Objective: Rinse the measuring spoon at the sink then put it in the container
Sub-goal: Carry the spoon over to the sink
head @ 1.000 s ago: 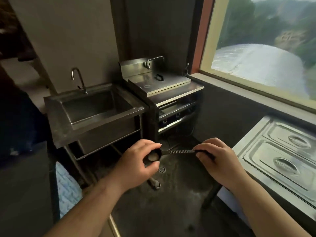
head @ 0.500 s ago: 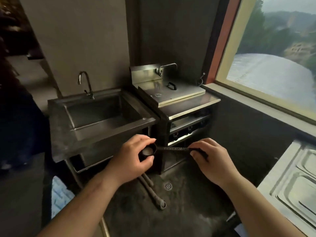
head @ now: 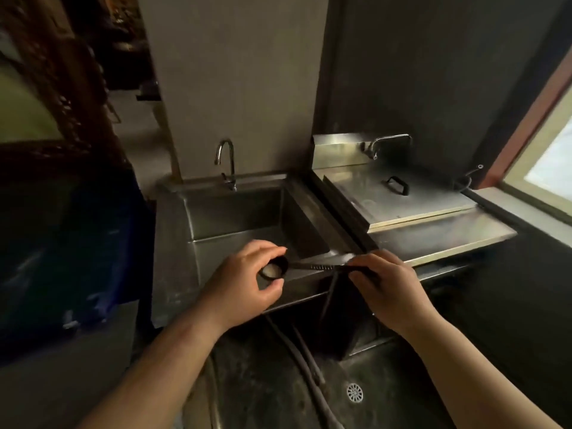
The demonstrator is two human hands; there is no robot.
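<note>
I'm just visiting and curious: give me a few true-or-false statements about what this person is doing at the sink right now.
1. Both hands hold the measuring spoon. True: the left hand cups the bowl, the right hand holds the handle.
2. Water is running from the faucet. False: no stream is visible.
3. The spoon's bowl holds something pale. True.
4. The metal lid right of the sink is lifted off. False: it lies flat and closed.
5. The sink is full of dishes. False: none are visible in it.
</note>
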